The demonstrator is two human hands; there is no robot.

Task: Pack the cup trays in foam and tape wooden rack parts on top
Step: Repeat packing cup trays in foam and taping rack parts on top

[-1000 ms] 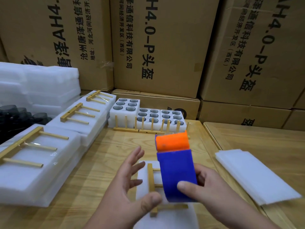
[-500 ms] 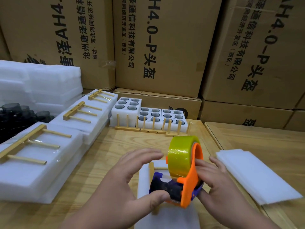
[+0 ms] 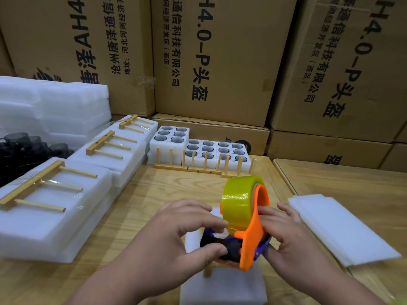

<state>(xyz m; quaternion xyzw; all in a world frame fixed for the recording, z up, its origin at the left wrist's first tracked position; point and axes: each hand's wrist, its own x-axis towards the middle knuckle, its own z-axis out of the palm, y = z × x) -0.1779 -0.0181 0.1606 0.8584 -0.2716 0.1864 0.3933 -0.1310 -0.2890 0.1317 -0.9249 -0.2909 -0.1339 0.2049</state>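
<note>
A person's two hands hold an orange and purple tape dispenser [image 3: 248, 243] loaded with a yellowish roll of clear tape [image 3: 239, 205] over a white foam block [image 3: 222, 289] at the near edge of a wooden tabletop [image 3: 176, 186]. The left hand [image 3: 176, 236] has its grip closed on the dispenser's front end, thumb beneath and fingers curled over the top by the roll. The right hand [image 3: 288, 236] grips the dispenser's far side, fingers wrapped around the orange frame. A wooden rack part [image 3: 207, 269] peeks out on the foam beneath the dispenser. To the left lie foam-packed bundles [image 3: 44, 216] with wooden racks taped on top. At the back stand foam cup trays [image 3: 211, 150] behind upright wooden racks [image 3: 204, 166]. Flat foam sheets [image 3: 339, 227] lie to the right, cardboard boxes [image 3: 220, 62] behind
</note>
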